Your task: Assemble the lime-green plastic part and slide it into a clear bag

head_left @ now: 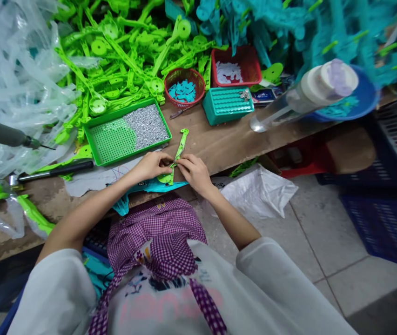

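A long green plastic part [178, 153] lies at the near edge of the wooden bench [226, 139], over a teal part [152, 186]. My left hand [152, 165] grips its lower end, fingers closed on it. My right hand [194, 171] pinches the same part from the right side, fingers pressed together at the middle of the strip.
A green tray [109, 139] half full of small silver screws sits behind my hands. A round red basket [184, 86] of teal bits, a red basket [235, 65], a teal box [228, 104] and a clear bottle [303, 95] stand further right. Piles of green parts [124, 51] lie behind. A screwdriver [55, 171] lies left.
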The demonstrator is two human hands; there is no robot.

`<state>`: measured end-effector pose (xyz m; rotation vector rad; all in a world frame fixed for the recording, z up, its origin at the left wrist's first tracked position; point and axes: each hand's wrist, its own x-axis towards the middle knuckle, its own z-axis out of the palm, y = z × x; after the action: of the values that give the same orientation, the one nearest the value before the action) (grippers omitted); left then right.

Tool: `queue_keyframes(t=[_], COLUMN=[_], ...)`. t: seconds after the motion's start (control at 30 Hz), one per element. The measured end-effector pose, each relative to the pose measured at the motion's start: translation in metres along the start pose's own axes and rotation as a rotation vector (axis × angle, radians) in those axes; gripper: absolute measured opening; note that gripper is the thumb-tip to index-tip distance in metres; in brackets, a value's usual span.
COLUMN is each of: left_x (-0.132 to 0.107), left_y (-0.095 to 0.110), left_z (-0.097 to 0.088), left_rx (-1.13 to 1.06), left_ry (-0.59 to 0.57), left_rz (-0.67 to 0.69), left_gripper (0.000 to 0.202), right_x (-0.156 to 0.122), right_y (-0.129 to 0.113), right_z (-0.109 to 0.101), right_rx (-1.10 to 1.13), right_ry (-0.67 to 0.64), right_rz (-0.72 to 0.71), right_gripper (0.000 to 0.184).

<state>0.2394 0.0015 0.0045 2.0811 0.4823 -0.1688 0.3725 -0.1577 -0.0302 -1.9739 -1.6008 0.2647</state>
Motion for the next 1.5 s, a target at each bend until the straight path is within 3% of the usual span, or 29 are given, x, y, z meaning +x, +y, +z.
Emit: queue_keyframes(t=[0.13,0.3,0.57,0.83,1.13,1.4,1.5], left_x=[-0.001,-0.007,-0.009,-0.008,0.002,0.009,0.01], left_y=[-0.002,-0.001,-0.002,-0.003,-0.005,-0.008,-0.009], left_z=[0.001,0.001,0.004,0.005,0.002,-0.001,-0.003], left_rx=[0.081,0.194,0.206,0.147,0.162,0.162,0.151], left_ry=[0.013,-0.024,-0.029,0.022,-0.03,-0.079,-0.082], left_rz=[0.056,0.133,0.136,0.116,0.103,0.144,0.162], left_gripper=[0.038,0.038,0.041,0.053,0.039,0.033,0.03], right_x=[0.005,0.009,0.01,0.008,0.016,0.044,0.059], right_y=[0.006,0.008,0.005,0.009,0.011,0.018,0.021], right_z=[-0.002,-0.003,0.001,0.002,-0.006,-0.024,-0.028], right_rx=[-0.006,0.131,0.035,0.048,-0.005,0.222,0.276], right_ry=[-0.055,-0.013,-0.06,-0.009,-0.138,-0.334,-0.448], right_rz=[-0.062,-0.042,-0.032,-0.07,-0.144,-0.047,-0.036], right_gripper=[0.031,0.024,0.028,0.026,0.028,0.004,0.011])
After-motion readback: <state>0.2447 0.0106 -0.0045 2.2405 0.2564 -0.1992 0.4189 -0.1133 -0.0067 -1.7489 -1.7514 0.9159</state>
